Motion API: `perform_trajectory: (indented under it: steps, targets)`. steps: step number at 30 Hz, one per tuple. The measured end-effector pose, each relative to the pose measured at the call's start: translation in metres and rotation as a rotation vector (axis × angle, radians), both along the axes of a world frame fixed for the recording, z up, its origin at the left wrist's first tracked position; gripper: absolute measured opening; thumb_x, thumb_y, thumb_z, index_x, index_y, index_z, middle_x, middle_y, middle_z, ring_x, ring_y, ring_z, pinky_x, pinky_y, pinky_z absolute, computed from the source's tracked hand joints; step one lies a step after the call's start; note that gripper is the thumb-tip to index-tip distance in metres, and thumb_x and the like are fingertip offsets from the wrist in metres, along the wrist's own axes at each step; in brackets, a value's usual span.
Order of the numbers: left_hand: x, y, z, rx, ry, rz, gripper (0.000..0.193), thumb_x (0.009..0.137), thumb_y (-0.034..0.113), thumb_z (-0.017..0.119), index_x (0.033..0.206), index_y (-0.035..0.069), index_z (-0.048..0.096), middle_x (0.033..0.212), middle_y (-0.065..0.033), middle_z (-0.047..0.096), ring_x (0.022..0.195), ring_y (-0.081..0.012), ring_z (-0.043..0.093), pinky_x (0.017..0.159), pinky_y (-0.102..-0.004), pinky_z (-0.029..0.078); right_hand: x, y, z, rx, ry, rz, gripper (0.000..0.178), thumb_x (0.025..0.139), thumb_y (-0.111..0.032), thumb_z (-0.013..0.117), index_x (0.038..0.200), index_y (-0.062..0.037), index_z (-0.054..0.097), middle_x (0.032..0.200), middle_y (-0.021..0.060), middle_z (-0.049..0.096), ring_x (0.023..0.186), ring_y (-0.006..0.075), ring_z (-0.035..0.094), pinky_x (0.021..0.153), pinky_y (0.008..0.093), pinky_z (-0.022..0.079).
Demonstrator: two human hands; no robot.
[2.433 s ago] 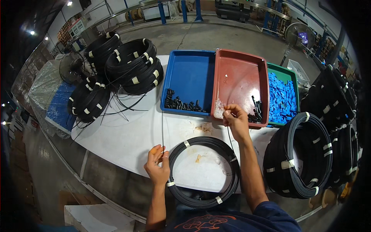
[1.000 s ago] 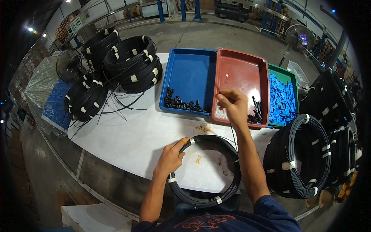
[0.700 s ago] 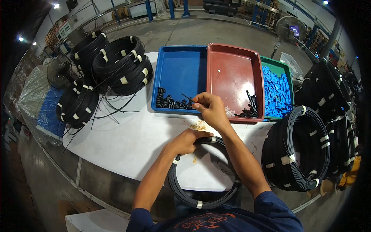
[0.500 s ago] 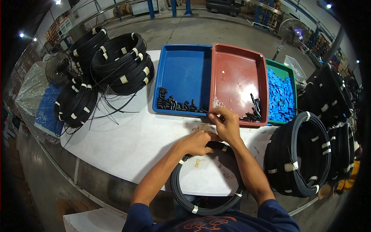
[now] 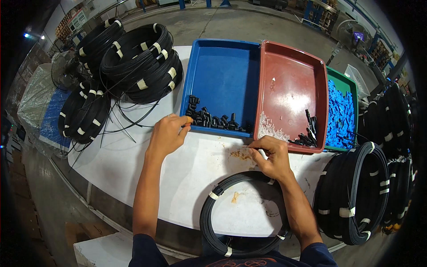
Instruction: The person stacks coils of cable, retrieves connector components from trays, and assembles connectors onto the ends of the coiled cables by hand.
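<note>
Three trays stand side by side: a blue tray [image 5: 224,71] with black pieces [image 5: 218,121], a red tray [image 5: 291,75] with clear bits [image 5: 270,129] and black sticks [image 5: 309,133], and a green tray [image 5: 340,75] of blue pieces [image 5: 340,118]. One round black coil [image 5: 206,222], four pale bands [image 5: 213,195] showing, reaches past the table's [image 5: 173,196] near edge. The left hand [image 5: 167,138], by the blue tray's corner, and right hand [image 5: 273,158] have narrowed fingertips; whether they hold anything cannot be told.

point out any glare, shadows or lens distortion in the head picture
Head view: a pale sheen on the floor of the red tray; head view: a soft grey shadow on the white table, left of the black coil; head view: corners black, table edges bowed; head view: detail at the right hand too small to make out.
</note>
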State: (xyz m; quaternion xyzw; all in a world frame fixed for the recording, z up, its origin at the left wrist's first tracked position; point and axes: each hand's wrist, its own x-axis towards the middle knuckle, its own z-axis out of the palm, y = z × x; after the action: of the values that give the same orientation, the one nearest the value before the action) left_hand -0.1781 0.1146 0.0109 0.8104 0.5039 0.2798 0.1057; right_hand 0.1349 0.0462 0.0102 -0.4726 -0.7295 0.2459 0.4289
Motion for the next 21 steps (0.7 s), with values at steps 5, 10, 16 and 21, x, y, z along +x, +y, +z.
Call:
perform_trajectory:
  steps: [5, 10, 16, 21]
  targets:
    - [0.007, 0.022, 0.006, 0.034, -0.001, 0.045, 0.015, 0.086, 0.007, 0.071, 0.101, 0.004, 0.077, 0.092, -0.0133, 0.075, 0.088, -0.0296, 0.068, 0.080, -0.0404, 0.055, 0.003, -0.001, -0.006, -0.041, 0.005, 0.006, 0.012, 0.079, -0.007, 0.072, 0.085, 0.0019, 0.075, 0.077, 0.0143, 0.071, 0.067, 0.0239, 0.069, 0.062, 0.0326, 0.054]
    - [0.021, 0.046, -0.007, 0.198, 0.055, -0.132, 0.013, 0.086, 0.005, 0.071, 0.095, 0.008, 0.080, 0.090, -0.0041, 0.074, 0.091, -0.0238, 0.065, 0.081, -0.0371, 0.050, 0.003, -0.002, -0.008, -0.011, 0.032, 0.011, 0.013, 0.080, -0.008, 0.075, 0.088, 0.0019, 0.076, 0.074, 0.0117, 0.069, 0.063, 0.0171, 0.062, 0.057, 0.0303, 0.046]
    - [0.045, 0.058, -0.005, 0.103, 0.261, -0.146, 0.014, 0.083, 0.004, 0.073, 0.094, 0.008, 0.080, 0.093, -0.0021, 0.070, 0.094, -0.0206, 0.060, 0.084, -0.0358, 0.046, 0.004, -0.002, -0.007, -0.029, 0.014, 0.018, 0.013, 0.080, -0.007, 0.075, 0.089, 0.0018, 0.076, 0.074, 0.0123, 0.069, 0.062, 0.0182, 0.063, 0.057, 0.0306, 0.047]
    - [0.037, 0.070, -0.006, 0.169, 0.211, -0.189, 0.014, 0.083, 0.002, 0.072, 0.096, 0.006, 0.077, 0.089, -0.0023, 0.067, 0.088, -0.0208, 0.060, 0.081, -0.0368, 0.046, 0.002, -0.001, -0.001, -0.070, -0.014, 0.026, 0.012, 0.079, -0.008, 0.073, 0.088, 0.0006, 0.076, 0.078, 0.0137, 0.072, 0.065, 0.0233, 0.068, 0.058, 0.0336, 0.052]
